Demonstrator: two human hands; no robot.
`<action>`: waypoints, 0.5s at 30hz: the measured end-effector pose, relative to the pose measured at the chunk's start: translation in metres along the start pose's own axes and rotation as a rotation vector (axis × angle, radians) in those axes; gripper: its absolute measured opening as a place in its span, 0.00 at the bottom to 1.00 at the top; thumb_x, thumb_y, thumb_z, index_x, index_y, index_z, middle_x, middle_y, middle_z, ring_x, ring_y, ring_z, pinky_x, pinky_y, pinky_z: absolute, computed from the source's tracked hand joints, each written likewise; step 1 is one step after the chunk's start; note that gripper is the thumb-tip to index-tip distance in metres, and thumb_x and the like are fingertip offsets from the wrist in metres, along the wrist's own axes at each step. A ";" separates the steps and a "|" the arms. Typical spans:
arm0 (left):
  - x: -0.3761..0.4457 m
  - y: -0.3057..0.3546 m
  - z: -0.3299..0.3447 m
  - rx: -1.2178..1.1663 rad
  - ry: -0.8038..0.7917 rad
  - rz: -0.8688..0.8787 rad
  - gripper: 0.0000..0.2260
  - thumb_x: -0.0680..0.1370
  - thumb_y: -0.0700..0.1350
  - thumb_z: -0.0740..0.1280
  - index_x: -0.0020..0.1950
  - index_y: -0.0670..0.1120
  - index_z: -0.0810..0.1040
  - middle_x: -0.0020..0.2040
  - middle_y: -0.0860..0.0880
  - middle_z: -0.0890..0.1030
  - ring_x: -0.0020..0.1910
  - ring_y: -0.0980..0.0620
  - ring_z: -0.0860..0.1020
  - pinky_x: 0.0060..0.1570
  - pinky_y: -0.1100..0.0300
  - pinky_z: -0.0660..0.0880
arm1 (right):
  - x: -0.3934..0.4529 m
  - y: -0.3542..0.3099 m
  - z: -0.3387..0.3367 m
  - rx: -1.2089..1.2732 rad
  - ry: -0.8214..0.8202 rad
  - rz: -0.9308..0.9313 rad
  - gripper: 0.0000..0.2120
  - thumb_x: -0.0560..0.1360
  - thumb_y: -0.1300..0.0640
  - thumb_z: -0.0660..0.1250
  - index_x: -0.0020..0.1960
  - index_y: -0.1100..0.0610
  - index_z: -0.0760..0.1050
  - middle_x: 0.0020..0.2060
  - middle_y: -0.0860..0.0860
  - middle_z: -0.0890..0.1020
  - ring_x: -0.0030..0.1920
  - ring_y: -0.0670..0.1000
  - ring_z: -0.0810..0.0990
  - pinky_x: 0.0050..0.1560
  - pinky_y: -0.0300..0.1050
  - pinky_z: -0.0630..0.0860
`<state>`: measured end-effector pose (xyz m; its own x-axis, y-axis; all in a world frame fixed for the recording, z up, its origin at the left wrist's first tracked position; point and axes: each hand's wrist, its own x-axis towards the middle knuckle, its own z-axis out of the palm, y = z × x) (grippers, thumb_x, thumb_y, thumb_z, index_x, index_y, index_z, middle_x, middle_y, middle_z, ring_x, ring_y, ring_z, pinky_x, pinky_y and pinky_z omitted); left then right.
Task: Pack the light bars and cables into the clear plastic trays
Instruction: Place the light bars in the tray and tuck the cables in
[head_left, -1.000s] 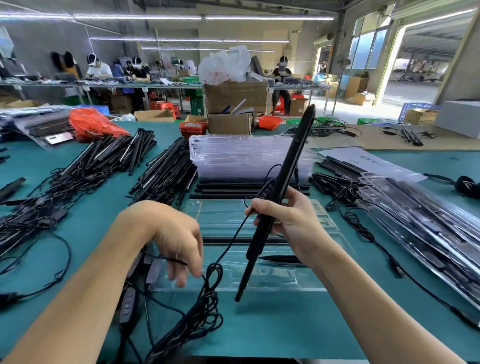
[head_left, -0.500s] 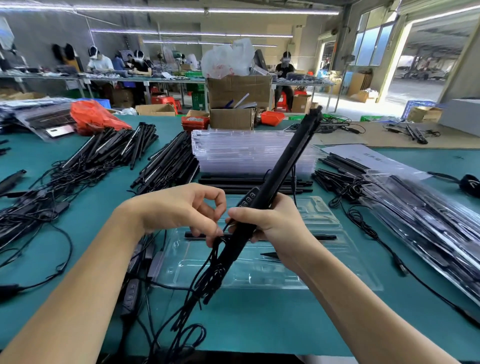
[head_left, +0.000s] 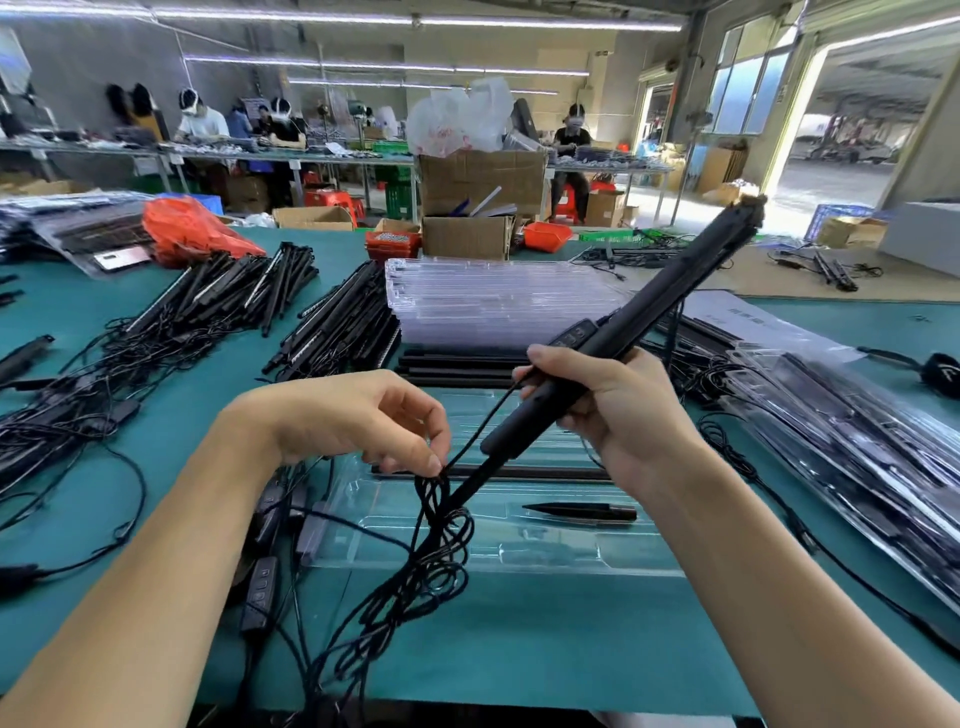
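Right hand: the right hand (head_left: 618, 410) is wrapping its fingers around the light bar (head_left: 639, 332), holding it tilted, with the far tip pointing to about 1 o'clock.
Left hand: the left hand (head_left: 363, 421) is pinching the cable (head_left: 431, 561) between thumb and fingertips, at about 9 o'clock from the bar's low end.
Cable: it is hanging down from the pinch in messy loops, over the near edge of the tray.
Tray: the clear plastic tray (head_left: 545, 556) is lying flat on the green table (head_left: 545, 639), right under both hands, with a long dark bar and a short dark piece already sitting in it.
More trays: a stack of clear trays (head_left: 498, 301) is waiting at 12 o'clock.
What could go wrong: the loose loops could be catching on the other cables at 7 o'clock and pulling them along.
Another worry: the loops could be slipping out of the pinch and getting knotted, so they would not fit in their slot.
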<state>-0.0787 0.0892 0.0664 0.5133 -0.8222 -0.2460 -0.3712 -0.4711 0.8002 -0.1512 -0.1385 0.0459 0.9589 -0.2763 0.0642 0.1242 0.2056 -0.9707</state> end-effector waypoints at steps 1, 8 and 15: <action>-0.002 0.000 -0.001 0.003 -0.007 0.002 0.10 0.66 0.51 0.74 0.40 0.46 0.80 0.35 0.49 0.75 0.36 0.53 0.70 0.37 0.63 0.66 | 0.001 -0.003 -0.003 0.020 0.008 -0.007 0.12 0.70 0.60 0.77 0.50 0.67 0.81 0.43 0.61 0.87 0.37 0.53 0.85 0.34 0.43 0.74; -0.001 -0.002 -0.002 0.115 0.116 -0.065 0.26 0.68 0.70 0.71 0.29 0.48 0.72 0.27 0.50 0.72 0.29 0.53 0.70 0.44 0.63 0.70 | 0.007 -0.016 -0.014 0.099 0.061 -0.024 0.04 0.71 0.61 0.76 0.43 0.62 0.83 0.43 0.61 0.86 0.37 0.54 0.84 0.35 0.43 0.75; 0.002 0.009 0.007 0.084 -0.012 -0.106 0.14 0.70 0.53 0.73 0.44 0.43 0.84 0.32 0.50 0.81 0.31 0.54 0.71 0.35 0.61 0.64 | 0.001 -0.013 -0.008 0.000 0.034 -0.065 0.06 0.72 0.61 0.76 0.44 0.63 0.82 0.42 0.60 0.87 0.38 0.53 0.85 0.47 0.53 0.74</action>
<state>-0.0862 0.0809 0.0693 0.5441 -0.7699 -0.3336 -0.3792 -0.5803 0.7207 -0.1538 -0.1488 0.0570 0.9395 -0.3212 0.1191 0.1861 0.1865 -0.9647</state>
